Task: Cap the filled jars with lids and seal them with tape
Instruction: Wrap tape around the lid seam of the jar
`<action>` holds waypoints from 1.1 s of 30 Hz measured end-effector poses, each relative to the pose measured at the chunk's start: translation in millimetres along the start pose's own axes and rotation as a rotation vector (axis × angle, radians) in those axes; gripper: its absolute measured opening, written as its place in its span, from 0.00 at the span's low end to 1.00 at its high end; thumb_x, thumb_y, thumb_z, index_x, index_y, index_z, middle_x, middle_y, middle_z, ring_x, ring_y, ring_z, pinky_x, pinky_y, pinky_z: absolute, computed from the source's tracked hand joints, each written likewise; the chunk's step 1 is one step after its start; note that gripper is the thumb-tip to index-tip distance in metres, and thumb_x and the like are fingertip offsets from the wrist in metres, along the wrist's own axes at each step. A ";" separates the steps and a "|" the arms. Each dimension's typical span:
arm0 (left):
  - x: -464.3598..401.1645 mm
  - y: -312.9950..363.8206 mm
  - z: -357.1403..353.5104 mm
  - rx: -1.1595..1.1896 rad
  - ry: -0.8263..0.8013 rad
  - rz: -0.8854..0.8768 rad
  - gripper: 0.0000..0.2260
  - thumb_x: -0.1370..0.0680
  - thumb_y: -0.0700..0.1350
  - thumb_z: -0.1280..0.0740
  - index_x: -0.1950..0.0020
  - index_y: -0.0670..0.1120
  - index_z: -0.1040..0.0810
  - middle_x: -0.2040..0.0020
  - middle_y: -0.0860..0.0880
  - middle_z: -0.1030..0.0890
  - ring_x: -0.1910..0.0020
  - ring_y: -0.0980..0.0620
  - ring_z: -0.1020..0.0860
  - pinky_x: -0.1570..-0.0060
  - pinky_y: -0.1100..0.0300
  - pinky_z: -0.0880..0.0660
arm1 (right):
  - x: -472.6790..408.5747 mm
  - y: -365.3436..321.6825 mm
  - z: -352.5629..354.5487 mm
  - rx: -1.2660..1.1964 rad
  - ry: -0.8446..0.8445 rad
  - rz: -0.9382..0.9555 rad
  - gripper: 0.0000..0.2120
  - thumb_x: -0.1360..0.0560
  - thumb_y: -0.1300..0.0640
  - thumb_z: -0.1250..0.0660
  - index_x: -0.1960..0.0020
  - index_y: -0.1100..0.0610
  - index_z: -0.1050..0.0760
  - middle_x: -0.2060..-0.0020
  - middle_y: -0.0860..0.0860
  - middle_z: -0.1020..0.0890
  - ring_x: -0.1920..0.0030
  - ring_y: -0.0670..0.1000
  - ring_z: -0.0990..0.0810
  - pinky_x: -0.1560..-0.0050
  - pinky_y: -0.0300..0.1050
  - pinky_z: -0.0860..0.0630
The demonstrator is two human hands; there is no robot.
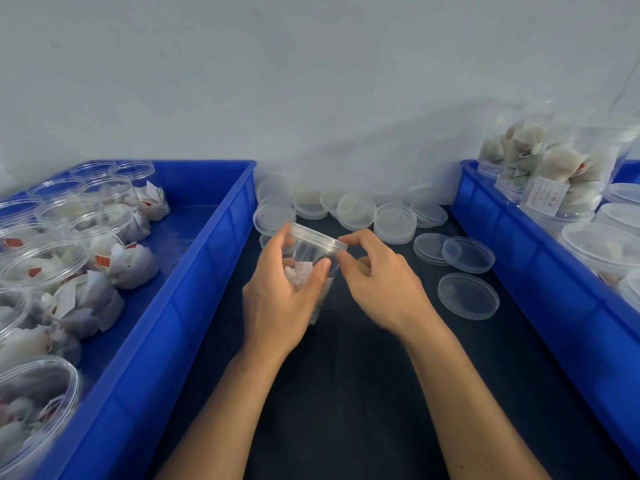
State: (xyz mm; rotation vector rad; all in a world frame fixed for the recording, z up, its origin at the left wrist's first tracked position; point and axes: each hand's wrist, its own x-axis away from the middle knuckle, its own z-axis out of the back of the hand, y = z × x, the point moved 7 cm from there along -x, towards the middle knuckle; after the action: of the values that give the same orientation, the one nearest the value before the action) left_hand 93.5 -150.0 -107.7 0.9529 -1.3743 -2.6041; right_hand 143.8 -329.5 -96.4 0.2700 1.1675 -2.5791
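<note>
A person's left hand wraps around a clear jar at the middle of a dark counter, fingers curled round its side, while the right hand pinches at the rim of the lid seated on top, thumb and forefinger closed on the edge. The jar tilts toward the far edge and holds pale sachets with a small white tag showing through the wall.

Two blue crates flank the work. The left crate, along the counter's left edge, carries roughly ten open jars packed with sachets; an exact count is not possible, since several are cut off by the frame. The right crate, along the right edge, holds at least four capped jars standing and about three more lying stacked on top.

Loose clear lids crowd the far edge between the crates, about a dozen, some stacked. Three more lie apart nearer the right crate: a nearer one flat on its own and two overlapping.

A plain pale wall rises directly behind the counter.
</note>
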 end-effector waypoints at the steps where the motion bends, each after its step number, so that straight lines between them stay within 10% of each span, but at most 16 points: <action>1: 0.0 0.5 0.0 -0.002 -0.004 0.003 0.37 0.24 0.73 0.35 0.19 0.61 0.37 0.33 0.70 0.28 0.41 0.81 0.29 0.50 0.78 0.32 | 0.3 -0.2 -0.2 0.002 0.002 -0.004 0.08 0.19 0.39 0.41 0.42 0.37 0.29 0.74 0.38 0.24 0.68 0.40 0.24 0.65 0.46 0.32; 11: -3.8 14.8 -1.9 -0.130 0.059 0.026 0.30 0.25 0.78 0.40 0.31 0.62 0.34 0.48 0.68 0.26 0.55 0.74 0.27 0.60 0.69 0.34 | 6.5 -11.9 3.9 0.020 0.010 0.019 0.09 0.19 0.38 0.41 0.43 0.38 0.28 0.70 0.36 0.22 0.68 0.44 0.23 0.63 0.46 0.32; 33: -9.0 -9.1 0.9 0.141 0.041 0.181 0.22 0.26 0.74 0.37 0.39 0.64 0.26 0.44 0.62 0.17 0.49 0.67 0.20 0.53 0.57 0.24 | 8.7 -20.2 -2.8 0.113 -0.070 0.062 0.13 0.13 0.44 0.48 0.30 0.35 0.35 0.66 0.42 0.22 0.60 0.49 0.20 0.49 0.58 0.22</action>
State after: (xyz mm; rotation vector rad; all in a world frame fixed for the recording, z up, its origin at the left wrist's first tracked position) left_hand 102.5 -141.0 -109.8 0.8475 -1.5718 -2.3705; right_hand 128.8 -316.4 -86.6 0.2347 0.9755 -2.5822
